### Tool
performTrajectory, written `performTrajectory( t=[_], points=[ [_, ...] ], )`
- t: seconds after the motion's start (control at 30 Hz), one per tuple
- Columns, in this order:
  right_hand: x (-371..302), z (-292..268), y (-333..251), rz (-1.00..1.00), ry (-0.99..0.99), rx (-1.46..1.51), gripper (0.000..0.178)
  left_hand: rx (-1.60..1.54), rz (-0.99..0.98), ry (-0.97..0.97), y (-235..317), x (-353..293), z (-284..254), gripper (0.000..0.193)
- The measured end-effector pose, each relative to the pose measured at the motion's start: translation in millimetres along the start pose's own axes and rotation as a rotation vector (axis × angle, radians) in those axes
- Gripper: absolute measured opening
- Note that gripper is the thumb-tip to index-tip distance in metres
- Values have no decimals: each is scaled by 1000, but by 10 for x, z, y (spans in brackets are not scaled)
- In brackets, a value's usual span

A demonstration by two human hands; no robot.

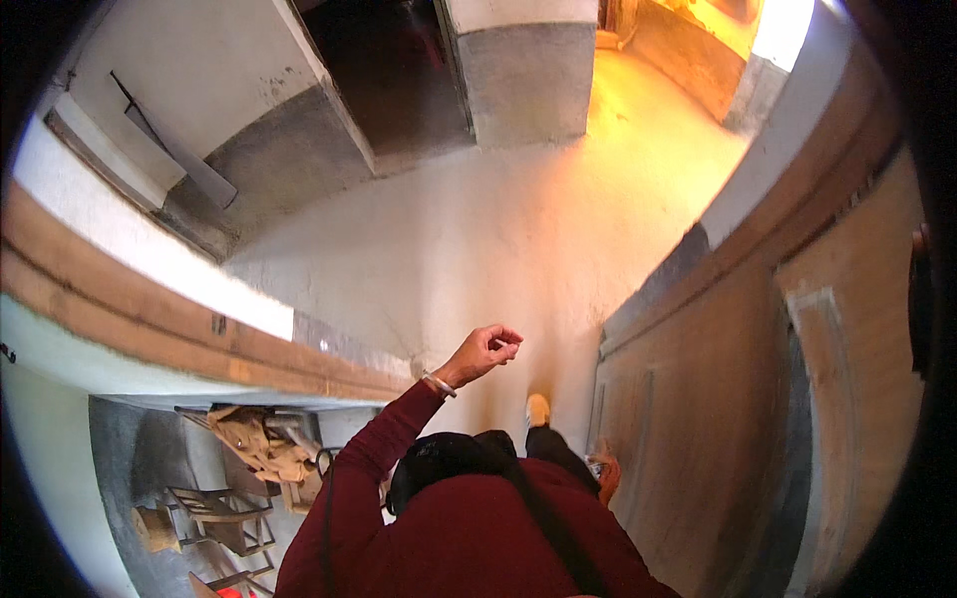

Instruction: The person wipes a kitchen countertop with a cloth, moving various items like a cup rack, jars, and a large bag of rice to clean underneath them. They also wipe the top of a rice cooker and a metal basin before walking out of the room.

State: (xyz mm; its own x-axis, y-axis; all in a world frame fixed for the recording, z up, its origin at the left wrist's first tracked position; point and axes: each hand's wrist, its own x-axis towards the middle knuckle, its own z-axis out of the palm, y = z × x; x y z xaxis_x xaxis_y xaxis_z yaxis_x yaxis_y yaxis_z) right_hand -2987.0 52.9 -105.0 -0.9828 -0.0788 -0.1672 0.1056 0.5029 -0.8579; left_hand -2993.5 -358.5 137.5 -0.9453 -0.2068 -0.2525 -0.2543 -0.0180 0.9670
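My left hand (486, 354) is out in front of my body over the pale floor, its fingers curled in toward the thumb. Nothing shows between them. A light-coloured bracelet (440, 385) circles that wrist below the dark red sleeve (384, 434). Low by my right side, my right hand (607, 472) is close to the brown wooden door (688, 468). Its fingers are bent around a small greyish thing (595, 465), too small and partly covered to name. Whether this hand touches the door I cannot tell.
I stand in a doorway, with a wooden frame (150, 309) at left. One shoe (538, 410) shows on the floor (478, 229). Ahead are a dark doorway (389, 80) and a long-handled flat tool (184, 159) against the wall. Wooden chairs (224, 508) stand behind at left.
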Motion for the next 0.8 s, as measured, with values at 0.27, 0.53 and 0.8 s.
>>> performTrajectory(
  t=[0.27,0.53,0.8],
  points=[
    [1945,801,-1536,-164,-185,87,32,156,99,193,395,1001,-969,21],
    [3196,2204,-2412,-168,-244,-55,31,104,141,286,435,1835,-2364,20],
    [3932,3511,-3226,-263,-222,-336,30,90,171,509,616,2447,-4293,16]
  ],
)
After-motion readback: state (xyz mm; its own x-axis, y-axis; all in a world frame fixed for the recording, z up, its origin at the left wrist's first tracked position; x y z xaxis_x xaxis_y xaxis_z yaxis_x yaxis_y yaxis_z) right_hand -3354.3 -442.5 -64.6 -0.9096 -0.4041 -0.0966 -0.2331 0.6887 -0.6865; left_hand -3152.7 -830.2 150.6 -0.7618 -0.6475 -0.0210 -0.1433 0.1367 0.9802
